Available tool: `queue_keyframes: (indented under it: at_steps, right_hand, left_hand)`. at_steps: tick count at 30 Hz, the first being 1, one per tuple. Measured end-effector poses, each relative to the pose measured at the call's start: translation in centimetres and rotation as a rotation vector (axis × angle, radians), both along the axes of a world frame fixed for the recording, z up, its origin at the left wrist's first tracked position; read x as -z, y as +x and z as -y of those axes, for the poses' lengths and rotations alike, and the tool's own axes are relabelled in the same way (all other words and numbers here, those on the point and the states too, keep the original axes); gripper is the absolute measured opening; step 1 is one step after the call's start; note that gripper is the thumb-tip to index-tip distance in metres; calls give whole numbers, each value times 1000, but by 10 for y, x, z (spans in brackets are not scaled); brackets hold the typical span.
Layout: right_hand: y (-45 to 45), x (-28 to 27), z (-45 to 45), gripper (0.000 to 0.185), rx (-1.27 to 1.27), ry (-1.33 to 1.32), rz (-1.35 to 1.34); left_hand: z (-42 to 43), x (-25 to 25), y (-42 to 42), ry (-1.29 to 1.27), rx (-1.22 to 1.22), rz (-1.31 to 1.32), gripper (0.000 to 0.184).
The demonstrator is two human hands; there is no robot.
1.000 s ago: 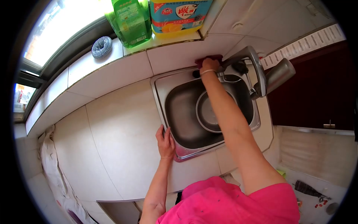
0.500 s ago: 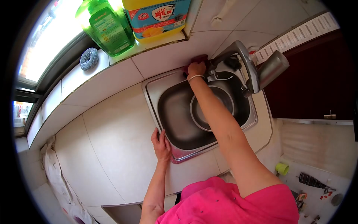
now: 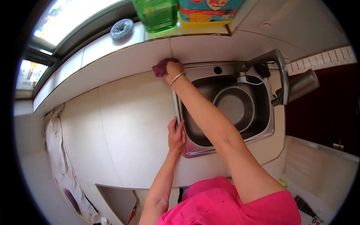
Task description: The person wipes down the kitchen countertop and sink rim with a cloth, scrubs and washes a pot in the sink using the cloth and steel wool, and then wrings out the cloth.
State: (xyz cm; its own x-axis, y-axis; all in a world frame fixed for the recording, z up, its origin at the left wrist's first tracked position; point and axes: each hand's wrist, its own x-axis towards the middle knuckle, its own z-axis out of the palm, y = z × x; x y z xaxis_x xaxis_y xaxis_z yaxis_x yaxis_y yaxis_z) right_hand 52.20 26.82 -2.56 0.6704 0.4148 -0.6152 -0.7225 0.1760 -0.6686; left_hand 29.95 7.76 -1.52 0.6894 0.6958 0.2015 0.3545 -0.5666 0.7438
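Observation:
My right hand is closed on a purple-red cloth, which lies against the wall tiles at the back left corner of the steel sink. A bracelet circles that wrist, and the forearm crosses over the basin. My left hand rests with fingers apart on the sink's left rim, near its front corner. Inside the basin sits a round metal bowl, partly covered by my right forearm.
The faucet arches over the sink's right side. On the tiled ledge stand a green bottle, a yellow jug with a blue label, and a steel wool scrubber. White countertop stretches to the left.
My right hand has moved left with the cloth, from beside the faucet base to the sink's back left corner. My left hand stays on the rim. The camera view has shifted.

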Motion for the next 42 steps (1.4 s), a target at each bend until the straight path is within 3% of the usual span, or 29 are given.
queue_keyframes:
  at_steps: [2, 5, 6, 7, 10, 12, 14, 17, 20, 21, 23, 25, 29, 32, 33, 36, 37, 40, 42]
  right_hand:
    - [-34, -35, -17, 29, -54, 92, -22]
    - [-11, -45, -15, 29, -188, 578, -241]
    - [2, -71, 6, 28, -141, 572, -300]
    - [27, -76, 17, 28, -438, 595, -200]
    - [45, -153, 73, 20, -260, 355, -61]
    - [83, -136, 101, 18, -362, 519, 7]
    - [101, -119, 127, 21, -289, 542, 138]
    - [81, -119, 158, 19, -232, 331, 124]
    - [55, -114, 186, 21, -333, 564, -162]
    - [36, -134, 191, 27, -309, 603, -200]
    - [13, -152, 204, 38, -356, 636, -298]
    - [9, -133, 221, 39, -343, 603, -304]
    - [5, -123, 267, 36, -270, 565, -294]
    - [1, -116, 299, 32, -229, 562, -263]
    - [3, -100, 313, 32, -232, 571, -228]
    - [2, -111, 348, 32, -335, 298, -30]
    - [4, -115, 358, 28, -342, 240, 8]
    - [42, -93, 411, 28, -495, -193, 419]
    - [76, -67, 445, 31, -470, -364, 545]
  left_hand:
    - [0, 6, -1, 26, -14, 19, 39]
    - [0, 5, -2, 13, -15, 16, 38]
    - [-1, 6, -3, 6, -8, 25, 39]
    - [-2, 5, -4, 2, -6, 23, 39]
    - [-4, 2, -5, 5, 2, 55, 39]
    - [-4, -2, -5, -8, 2, 53, 38]
    - [-4, 1, -6, -1, 10, 75, 38]
    - [-8, 6, -9, 16, 1, 82, 38]
    - [-3, 4, -6, -34, -3, 58, 38]
    - [-1, 4, -6, -40, -6, 65, 39]
    - [-1, 3, -5, -42, -13, 61, 39]
    - [0, 2, -3, -39, -31, 53, 37]
    - [0, -8, 4, -188, -87, 46, 33]
    - [39, -68, 49, -362, 46, 291, 40]
    - [56, -82, 68, -633, 98, 382, 47]
    - [95, -72, 104, -883, 134, 303, 49]
    - [102, -66, 110, -977, 71, 245, 41]
    - [116, -39, 118, -1064, 45, 274, 34]
    - [120, -26, 119, -1036, -18, 177, 27]
